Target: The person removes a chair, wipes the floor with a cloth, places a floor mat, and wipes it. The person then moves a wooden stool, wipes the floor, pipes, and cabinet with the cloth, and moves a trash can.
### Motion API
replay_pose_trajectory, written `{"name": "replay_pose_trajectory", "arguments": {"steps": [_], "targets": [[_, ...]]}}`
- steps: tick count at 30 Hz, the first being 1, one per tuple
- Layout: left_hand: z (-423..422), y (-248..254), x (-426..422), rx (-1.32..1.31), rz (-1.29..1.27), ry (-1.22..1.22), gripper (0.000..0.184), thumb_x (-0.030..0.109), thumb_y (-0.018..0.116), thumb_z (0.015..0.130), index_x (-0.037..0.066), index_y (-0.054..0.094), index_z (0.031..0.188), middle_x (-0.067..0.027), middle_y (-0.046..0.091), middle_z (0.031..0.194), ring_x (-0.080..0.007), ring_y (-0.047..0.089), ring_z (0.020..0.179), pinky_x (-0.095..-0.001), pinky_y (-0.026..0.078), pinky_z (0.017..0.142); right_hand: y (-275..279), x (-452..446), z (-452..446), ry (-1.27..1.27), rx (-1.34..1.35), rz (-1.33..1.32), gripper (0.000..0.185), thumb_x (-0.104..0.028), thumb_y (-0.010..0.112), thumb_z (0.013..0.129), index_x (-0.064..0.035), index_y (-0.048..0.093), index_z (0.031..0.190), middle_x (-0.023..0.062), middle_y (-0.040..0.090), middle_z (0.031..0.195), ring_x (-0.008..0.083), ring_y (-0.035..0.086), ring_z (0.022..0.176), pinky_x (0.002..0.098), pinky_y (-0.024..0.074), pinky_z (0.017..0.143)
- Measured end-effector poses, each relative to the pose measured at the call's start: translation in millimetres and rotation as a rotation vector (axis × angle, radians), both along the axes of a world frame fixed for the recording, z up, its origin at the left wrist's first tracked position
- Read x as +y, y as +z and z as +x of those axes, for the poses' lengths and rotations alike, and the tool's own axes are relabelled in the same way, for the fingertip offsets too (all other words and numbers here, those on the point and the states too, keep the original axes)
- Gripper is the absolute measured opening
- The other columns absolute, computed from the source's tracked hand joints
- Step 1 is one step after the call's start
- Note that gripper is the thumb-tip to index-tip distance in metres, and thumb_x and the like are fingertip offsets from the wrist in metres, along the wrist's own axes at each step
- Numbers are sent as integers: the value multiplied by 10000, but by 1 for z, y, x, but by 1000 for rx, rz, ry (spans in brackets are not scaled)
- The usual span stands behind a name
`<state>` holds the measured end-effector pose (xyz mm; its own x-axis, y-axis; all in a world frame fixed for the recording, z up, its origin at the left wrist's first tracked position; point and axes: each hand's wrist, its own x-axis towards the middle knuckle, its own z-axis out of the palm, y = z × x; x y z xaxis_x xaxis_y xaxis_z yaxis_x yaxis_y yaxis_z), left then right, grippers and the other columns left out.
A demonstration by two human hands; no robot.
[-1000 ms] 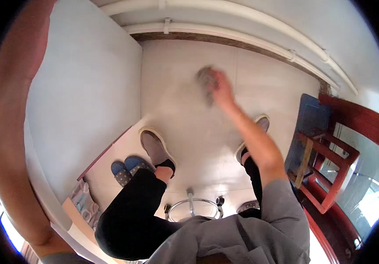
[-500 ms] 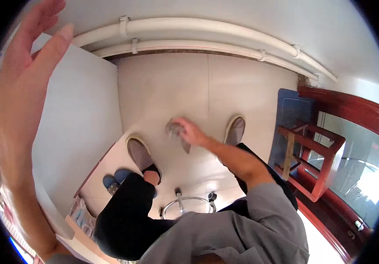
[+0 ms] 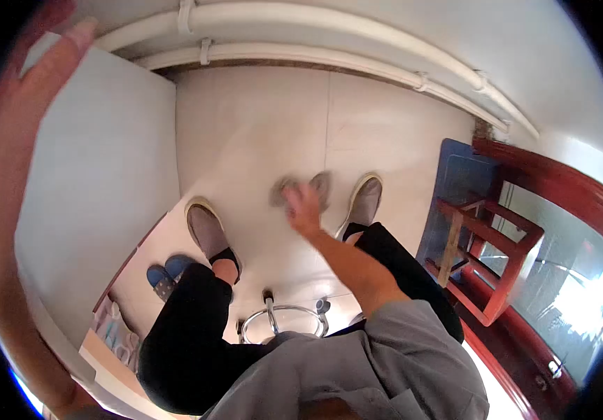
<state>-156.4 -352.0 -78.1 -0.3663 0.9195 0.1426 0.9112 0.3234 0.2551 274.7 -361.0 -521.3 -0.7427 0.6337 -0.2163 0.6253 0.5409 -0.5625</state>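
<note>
Low over the pale floor, between the two feet, is my right hand (image 3: pixel 304 203), blurred by motion. Its fingers are closed on a grey cloth (image 3: pixel 321 187) that shows on both sides of the hand; the blur hides its exact shape. My left hand (image 3: pixel 43 66) is raised at the upper left, beside the top edge of a white panel (image 3: pixel 98 154). Its thumb stands apart from the fingers, which are partly lost in the dark rim of the view. I see nothing held in it.
Brown shoes (image 3: pixel 207 227) flank the right hand. White pipes (image 3: pixel 301 15) run along the wall. A red-brown wooden stool frame (image 3: pixel 501 280) stands at the right by a dark blue board (image 3: pixel 455 175). Blue spotted slippers (image 3: pixel 179 266) and a chrome wheeled stool base (image 3: pixel 273 318) are below.
My right hand has turned and shifted slightly right with the grey cloth. My left hand sits further toward the upper-left edge. The whole view has tilted a little.
</note>
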Motion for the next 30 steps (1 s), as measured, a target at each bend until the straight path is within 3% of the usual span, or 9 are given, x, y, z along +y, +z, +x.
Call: {"name": "replay_pose_trajectory", "arguments": {"steps": [2,6,11,14,18,21,22,25,30], "targets": [[-7,-4,-1,32,-28,-20,555,383,473,1047,-8,452,1441,-177,514,1400,-280,504,1272,-418,434,1040,24,-18,7,278,30,-204,585,-37,720,730,-163,586,1285,176,526,1262,405,482,1225,479,433,1034],[-23,-22,-7,176,145,-117,485,352,607,996,16,571,1344,-199,625,1283,-243,605,1155,-385,491,944,75,77,-14,100,94,-507,476,-148,712,841,-66,570,1288,157,606,1197,342,574,1172,429,453,1042],[-15,15,3,-55,-52,-247,554,275,618,963,-31,496,1407,-213,580,1338,-320,574,1195,-424,473,993,13,285,10,-275,192,73,493,-125,734,817,-66,589,1284,179,613,1134,358,612,1054,446,493,920],[30,9,15,-192,-3,-42,582,272,637,948,-43,484,1413,-231,571,1344,-339,565,1212,-421,467,1006,-16,253,2,-447,-102,653,503,-137,756,768,-63,601,1241,181,600,1096,371,602,977,476,482,847],[33,15,15,-360,150,301,612,279,664,931,-53,479,1412,-255,566,1345,-355,555,1231,-410,462,1016,3,10,-13,-315,-45,302,594,-94,752,662,-79,579,1230,194,523,1225,420,472,1168,573,371,1008],[-34,18,6,300,8,-768,665,286,676,907,-95,461,1407,-275,546,1361,-368,542,1262,-409,439,1046,18,-96,9,-32,56,-328,511,-60,696,794,-130,566,1284,198,519,1161,404,464,1200,514,383,1036],[31,26,10,131,17,-325,667,285,663,908,-103,454,1409,-276,537,1373,-370,538,1268,-421,428,1057,37,-101,7,-101,85,-423,525,-105,735,815,-127,547,1304,184,556,1202,383,509,1218,446,423,1046],[49,29,5,-46,40,33,674,283,640,899,-87,448,1428,-275,517,1400,-376,527,1284,-455,399,1086,60,-53,15,-154,212,-596,565,-143,757,815,-110,522,1328,166,604,1230,349,590,1177,404,481,1002],[23,15,8,-126,8,-5,659,275,649,906,-70,452,1431,-265,519,1398,-366,529,1282,-439,420,1079,75,151,65,-181,78,-129,494,-245,714,864,-38,588,1294,165,674,1172,261,670,1033,379,546,868]]}}
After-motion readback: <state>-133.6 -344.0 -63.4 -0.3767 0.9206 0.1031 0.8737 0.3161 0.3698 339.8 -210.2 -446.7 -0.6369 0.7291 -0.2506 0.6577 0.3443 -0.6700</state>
